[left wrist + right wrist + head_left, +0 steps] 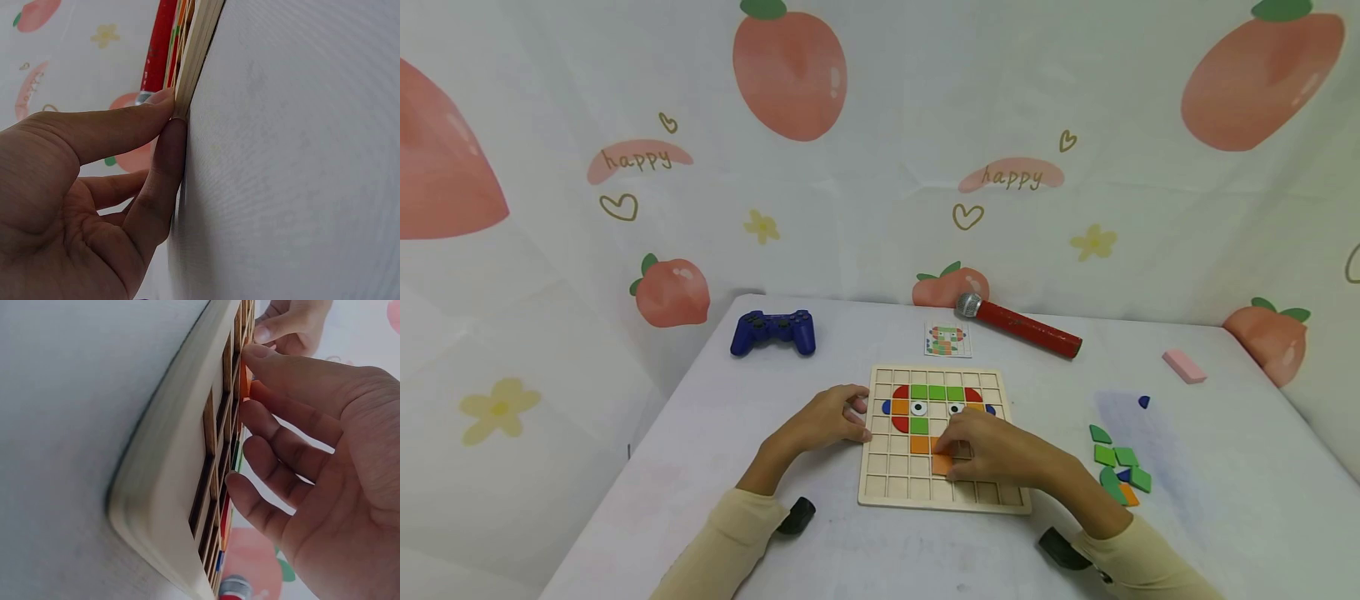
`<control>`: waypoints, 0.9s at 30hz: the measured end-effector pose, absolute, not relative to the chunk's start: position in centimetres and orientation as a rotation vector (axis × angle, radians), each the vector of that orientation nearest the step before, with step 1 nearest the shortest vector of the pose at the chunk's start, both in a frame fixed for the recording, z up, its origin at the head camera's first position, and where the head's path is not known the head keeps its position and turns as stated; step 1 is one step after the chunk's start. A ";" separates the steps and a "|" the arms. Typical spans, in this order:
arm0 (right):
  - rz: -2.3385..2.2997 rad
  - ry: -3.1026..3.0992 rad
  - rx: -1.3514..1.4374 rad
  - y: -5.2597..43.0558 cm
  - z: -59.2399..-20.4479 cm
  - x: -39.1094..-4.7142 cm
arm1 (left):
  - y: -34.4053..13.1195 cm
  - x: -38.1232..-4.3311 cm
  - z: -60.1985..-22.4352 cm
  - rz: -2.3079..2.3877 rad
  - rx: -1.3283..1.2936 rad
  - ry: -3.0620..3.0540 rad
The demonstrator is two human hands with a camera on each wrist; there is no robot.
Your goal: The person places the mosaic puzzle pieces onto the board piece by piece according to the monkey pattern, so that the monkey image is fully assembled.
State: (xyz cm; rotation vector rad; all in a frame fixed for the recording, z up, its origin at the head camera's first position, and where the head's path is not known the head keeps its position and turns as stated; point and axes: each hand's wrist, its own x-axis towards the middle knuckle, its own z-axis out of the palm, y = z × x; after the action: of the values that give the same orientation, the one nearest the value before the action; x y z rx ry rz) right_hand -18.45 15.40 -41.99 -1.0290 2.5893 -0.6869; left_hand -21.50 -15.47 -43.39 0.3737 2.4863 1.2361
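A square wooden grid board (pixel 895 490) lies on the table with coloured tiles in its upper and middle cells, two of them eye tiles. My left hand (pixel 829 417) pinches the board's left edge; in the left wrist view the thumb (pixel 134 125) and a finger meet at that edge. Over the lower middle of the board, my right hand (pixel 1000 447) pinches an orange square tile (pixel 941 465) between thumb and index finger. Another orange tile (pixel 919 444) sits in a cell just up and left of it. The right hand covers part of the board's right side.
Loose green, blue and orange pieces (pixel 1105 455) lie to the right, with a pink block (pixel 1184 367) farther back. Behind the board are a small picture card (pixel 948 340) and a red microphone (pixel 1026 328). A blue game controller (pixel 772 332) lies at the back left.
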 end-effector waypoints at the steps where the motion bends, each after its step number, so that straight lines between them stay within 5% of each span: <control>1: -0.681 2.590 -1.040 15.4 -42.0 -18.5 | -15.5 -21.5 -43.4 1.236 0.371 2.485; 27: -0.794 2.626 -0.811 20.4 -41.3 -17.0 | -15.6 -21.5 -43.4 1.233 0.388 2.490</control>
State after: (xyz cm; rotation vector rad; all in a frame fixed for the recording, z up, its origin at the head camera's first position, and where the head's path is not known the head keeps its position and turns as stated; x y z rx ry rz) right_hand -17.03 20.45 -41.25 -0.8113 2.6263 -0.7937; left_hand -21.48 -15.56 -43.44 0.3876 2.4896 1.2333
